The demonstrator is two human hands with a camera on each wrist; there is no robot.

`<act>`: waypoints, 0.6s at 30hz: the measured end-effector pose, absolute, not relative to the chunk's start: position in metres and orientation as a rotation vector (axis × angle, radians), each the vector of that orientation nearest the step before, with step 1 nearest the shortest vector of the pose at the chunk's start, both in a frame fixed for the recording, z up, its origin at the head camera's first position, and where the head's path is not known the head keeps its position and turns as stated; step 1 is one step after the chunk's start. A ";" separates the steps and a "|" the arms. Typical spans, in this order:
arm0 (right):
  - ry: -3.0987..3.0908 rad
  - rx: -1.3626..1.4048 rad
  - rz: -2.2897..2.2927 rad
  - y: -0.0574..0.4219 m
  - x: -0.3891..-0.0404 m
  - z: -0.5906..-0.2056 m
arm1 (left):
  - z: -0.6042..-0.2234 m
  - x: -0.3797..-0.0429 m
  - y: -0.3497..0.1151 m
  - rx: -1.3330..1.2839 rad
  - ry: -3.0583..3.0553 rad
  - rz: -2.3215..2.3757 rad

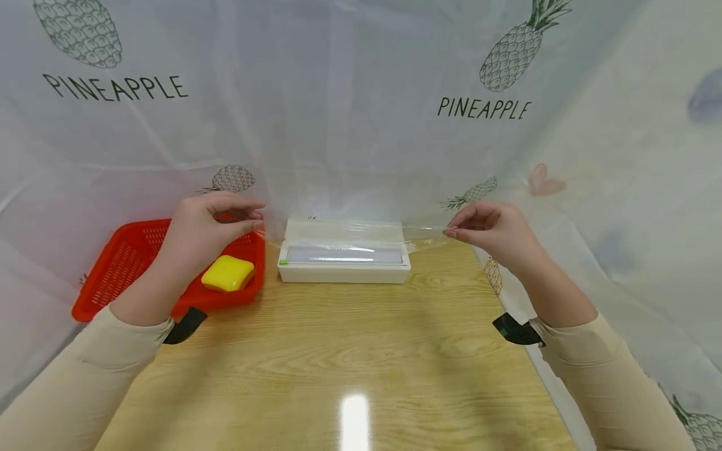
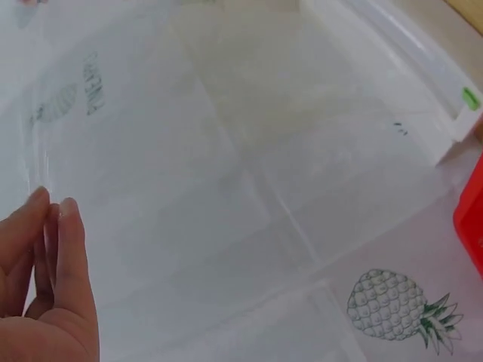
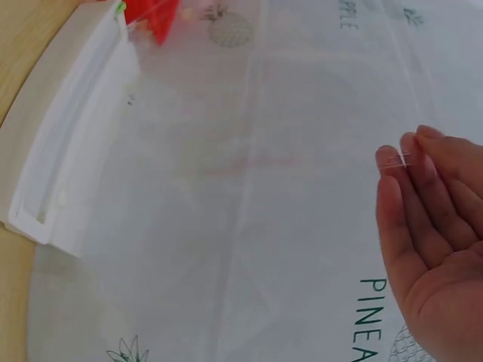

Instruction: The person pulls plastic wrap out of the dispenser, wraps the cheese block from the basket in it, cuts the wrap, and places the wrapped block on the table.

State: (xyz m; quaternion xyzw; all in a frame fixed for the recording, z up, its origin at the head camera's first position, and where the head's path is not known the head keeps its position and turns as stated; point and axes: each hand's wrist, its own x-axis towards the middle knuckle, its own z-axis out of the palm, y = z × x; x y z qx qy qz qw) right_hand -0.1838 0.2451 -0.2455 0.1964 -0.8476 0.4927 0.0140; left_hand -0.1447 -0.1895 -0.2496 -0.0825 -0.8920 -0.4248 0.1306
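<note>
A clear sheet of cling film (image 1: 430,237) stretches between my two hands, in front of and above a white cling film dispenser box (image 1: 344,274). My left hand (image 1: 205,228) pinches one end of the film between thumb and fingers, left of the box. On the other side, my right hand (image 1: 496,233) pinches the opposite end. The dispenser's lid (image 1: 344,228) is raised at the back, and a small green slider (image 1: 284,262) sits at its left front. In the right wrist view, bits of the film glint at the fingertips (image 3: 389,157).
A red plastic basket (image 1: 115,269) stands on the wooden table (image 1: 316,351), partly behind my left arm. In it lies a yellow block-shaped item (image 1: 228,274). White curtains (image 1: 338,113) printed with pineapples hang behind and along the sides.
</note>
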 end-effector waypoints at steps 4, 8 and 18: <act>-2.706 0.623 1.451 0.247 -0.174 -0.250 | -0.257 -0.138 -0.191 -0.193 -2.621 -1.235; -2.666 0.692 1.541 0.250 -0.167 -0.260 | -0.266 -0.127 -0.193 -0.175 -2.649 -1.288; -2.062 1.258 2.097 0.265 -0.153 -0.319 | -0.308 -0.093 -0.204 -0.572 -2.468 -1.523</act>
